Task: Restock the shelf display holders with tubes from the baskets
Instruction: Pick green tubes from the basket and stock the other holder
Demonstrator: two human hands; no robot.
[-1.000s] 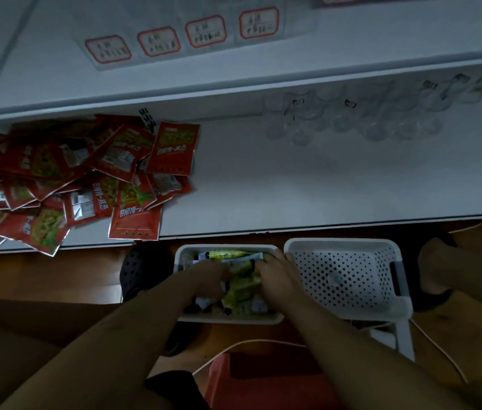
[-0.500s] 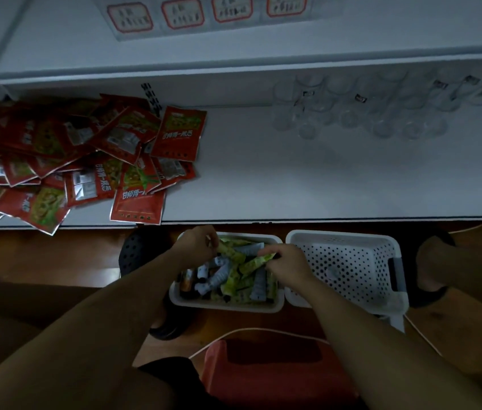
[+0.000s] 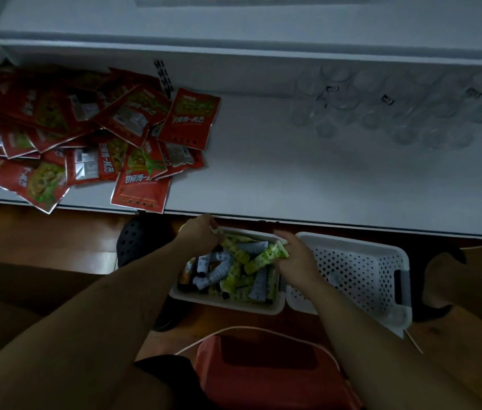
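Tubes (image 3: 234, 269) of soft plastic, green, white and orange, lie in a heap in the white plastic basket (image 3: 228, 304) on the floor, under the front edge of the white shelf (image 3: 293, 179). Picking some up looks like the step now. We should hold each tube round its middle, lift it clear of the basket wall, then stand it in one of the clear plastic holders (image 3: 382, 113) at the back right of the shelf. Our right hand (image 3: 296, 263) curls round a green and yellow tube (image 3: 268, 255) above the heap. Our left hand (image 3: 201, 239) bends down at the basket's far left corner, fingers curled; we cannot tell if it holds anything.
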